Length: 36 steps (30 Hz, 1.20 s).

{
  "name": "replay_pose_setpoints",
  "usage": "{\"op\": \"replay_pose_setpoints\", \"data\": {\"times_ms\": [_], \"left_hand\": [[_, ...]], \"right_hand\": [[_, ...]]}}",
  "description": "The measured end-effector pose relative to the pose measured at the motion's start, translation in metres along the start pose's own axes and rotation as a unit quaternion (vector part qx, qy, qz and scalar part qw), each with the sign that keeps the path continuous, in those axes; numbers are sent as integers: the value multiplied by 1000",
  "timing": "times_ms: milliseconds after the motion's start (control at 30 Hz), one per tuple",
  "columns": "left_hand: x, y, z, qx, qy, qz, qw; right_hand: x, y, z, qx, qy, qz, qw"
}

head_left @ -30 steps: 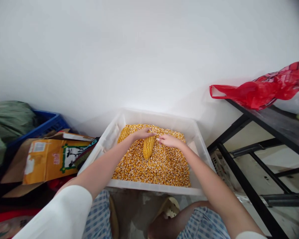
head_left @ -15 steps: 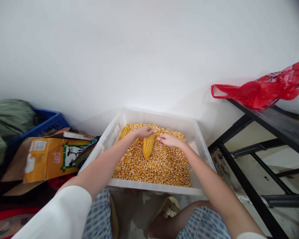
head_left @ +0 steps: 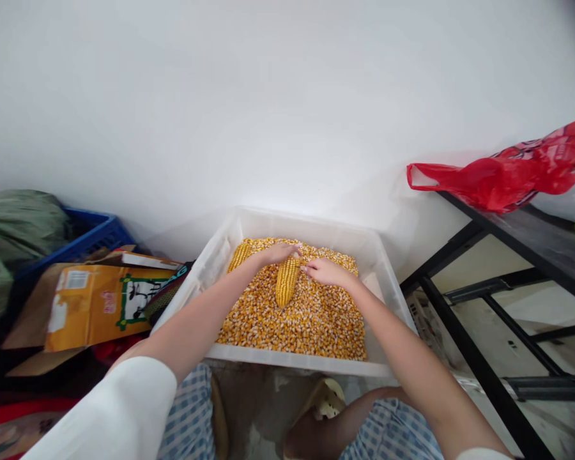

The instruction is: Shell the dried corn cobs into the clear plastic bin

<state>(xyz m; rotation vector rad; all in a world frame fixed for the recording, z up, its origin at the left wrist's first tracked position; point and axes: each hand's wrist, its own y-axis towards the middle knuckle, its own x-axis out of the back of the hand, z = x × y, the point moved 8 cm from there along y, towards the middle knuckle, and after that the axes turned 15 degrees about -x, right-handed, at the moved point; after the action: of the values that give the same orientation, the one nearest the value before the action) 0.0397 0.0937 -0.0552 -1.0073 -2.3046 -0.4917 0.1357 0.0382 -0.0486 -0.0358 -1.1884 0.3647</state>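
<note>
My left hand (head_left: 278, 252) is closed around the far end of a yellow corn cob (head_left: 286, 285), still thick with kernels. The cob slants, its tapered tip toward me, over loose corn kernels (head_left: 316, 322). My right hand (head_left: 326, 271) comes from the right with curled fingers, its thumb and fingertips pinching at the cob's upper right edge. Any kernel between those fingertips is too small to see. Another corn cob (head_left: 239, 254) lies on the kernels at the far left, partly behind my left forearm. A translucent plastic bin (head_left: 378, 252) holds all of it.
A white wall rises right behind the bin. On the left are a flattened yellow cardboard box (head_left: 93, 306), a blue crate (head_left: 103, 231) and a green cloth-like cover (head_left: 19, 233). To the right stands a black metal frame (head_left: 464, 332) with a red plastic bag (head_left: 498, 182) on top.
The cob has tilted slightly, its upper end shifting right toward my right hand. My left fingers have moved a little to the right, and my right fingertips now meet the cob's edge.
</note>
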Motion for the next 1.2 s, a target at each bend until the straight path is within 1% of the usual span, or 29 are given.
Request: {"op": "replay_pose_setpoints", "data": {"times_ms": [67,100,167,233,300,400,500,567,800,867,967,1000,1067,1200], "left_hand": [[-5,-5,1,14,-80,28,996],[-8,-7,-1,10,-105,46,993],[-9,-10,-6,-9,-114,67,991],[-7,-10,-7,-15,-85,60,994],[-3,-9,-4,1,-53,43,998],[-1,-8,1,19,-27,27,999],[-2,-7,1,14,-15,27,999],[-2,-6,-1,6,-14,26,1000],[-7,-4,-10,-17,-3,45,999],[-9,-2,-11,-25,7,43,999],[-8,-1,-12,-35,25,23,999],[-7,-1,-11,-34,32,16,999],[-4,-3,-8,-21,43,3,999],[1,-8,0,16,35,-11,999]], "right_hand": [[2,0,-1,0,-12,1,1000],[3,-1,-2,0,-20,4,1000],[6,-3,-4,-8,-35,15,999],[11,-5,-7,-19,-41,20,999],[17,-7,-8,-24,-38,9,999],[25,-9,-5,-17,-38,-25,999],[28,-9,-2,-11,-51,-64,997],[27,-8,0,-10,-59,-74,995],[21,-8,0,-20,-68,-70,995],[20,-7,-1,-44,-76,-86,992],[18,-6,-5,-93,-82,-114,986],[17,-5,-5,-101,-78,-118,985],[13,-4,-4,-91,-64,-118,987],[6,-1,0,-39,-40,-131,990]]}}
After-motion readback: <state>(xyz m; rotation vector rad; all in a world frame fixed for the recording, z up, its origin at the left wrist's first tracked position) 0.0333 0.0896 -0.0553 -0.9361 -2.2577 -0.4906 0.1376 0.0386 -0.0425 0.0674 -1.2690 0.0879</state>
